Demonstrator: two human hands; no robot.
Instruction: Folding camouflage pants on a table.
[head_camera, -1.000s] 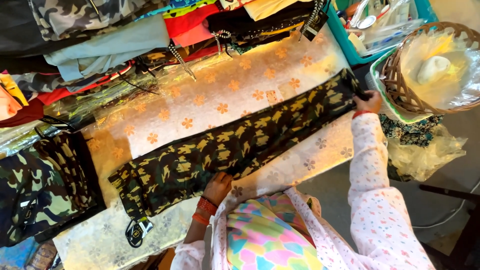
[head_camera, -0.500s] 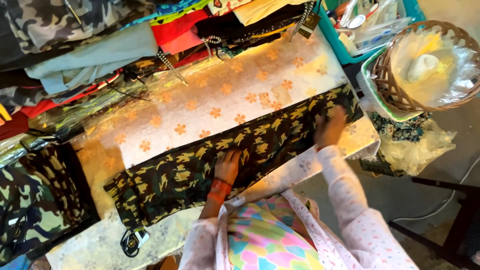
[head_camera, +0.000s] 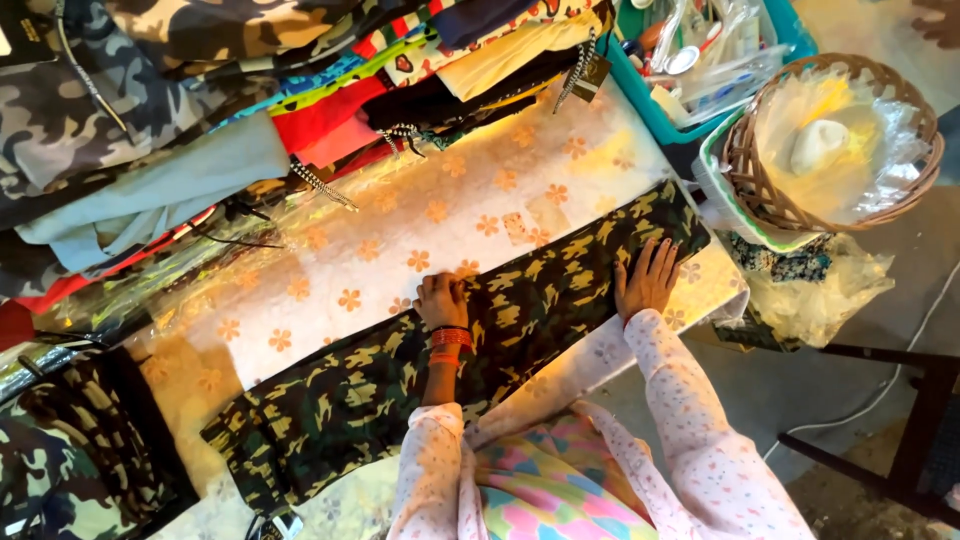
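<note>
Nearest the camera: pale dotted sleeves (head_camera: 690, 430) and a bright patchwork garment (head_camera: 550, 495) at the bottom edge. Just beyond, a long strip of camouflage cloth (head_camera: 420, 380) lies flat on the bench (head_camera: 400, 240), running slantwise from the lower left to the upper right. This cloth serves as landmark. Left hand (head_camera: 443, 300) rests on the cloth's far edge near its middle, fingers curled down over the fabric edge; whether they pinch it or only press, cannot tell. Orange-red bangles (head_camera: 450, 342) at that wrist, lying over the cloth. Right hand (head_camera: 648, 280) lies palm-down on the cloth toward its right end, fingers spread wide and flat, holding nothing. Bench cover, showing beyond the cloth's far edge, is a pale sheet with orange flower print under a clear glossy film. Off the cloth's left end, a second camouflage piece (head_camera: 70, 450) sits folded at the bench corner. Past the cloth's right end, a woven basket (head_camera: 760, 190) lined with clear plastic, a white lump (head_camera: 818, 143) inside; under it a crumpled plastic bag (head_camera: 810, 290). Farther on, beyond the flowered cover, a heap of folded garments (head_camera: 250, 110): camouflage, grey-blue, red, black, cream. Far right of that heap, a teal bin (head_camera: 650, 90) with plastic-wrapped items.
</note>
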